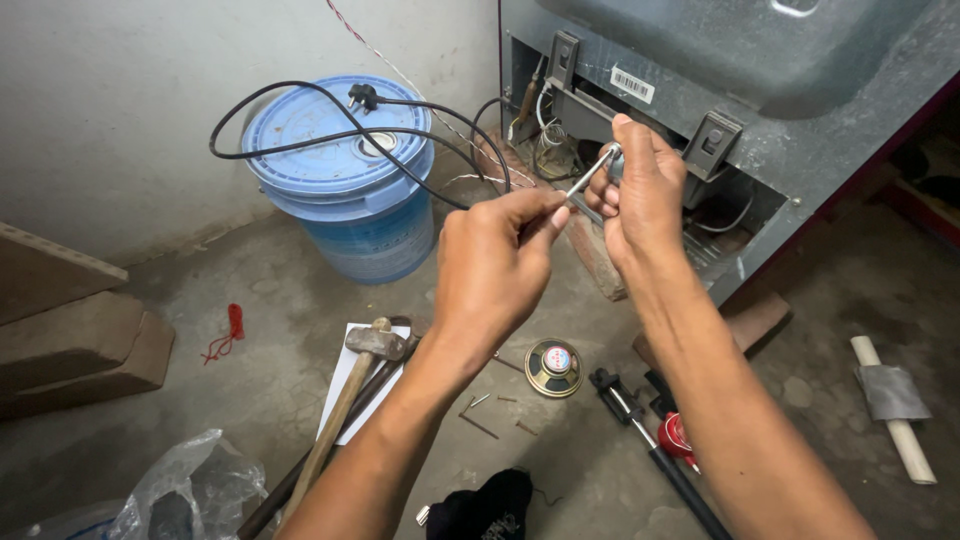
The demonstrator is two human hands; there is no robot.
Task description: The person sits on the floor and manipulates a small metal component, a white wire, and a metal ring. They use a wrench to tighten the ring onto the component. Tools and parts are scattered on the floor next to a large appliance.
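Your right hand (640, 190) is wrapped around the far end of a thin metal rod (590, 178), and your left hand (500, 255) pinches its near end between thumb and fingertips, up in the air just in front of the open back of the grey appliance (800, 150). Honestly, the rod could slip out of that light pinch and poke into the loose wiring (548, 135) right behind it. The black power cord (330, 135) draped over the blue bucket (345, 180) on the left could also snag your wrist.
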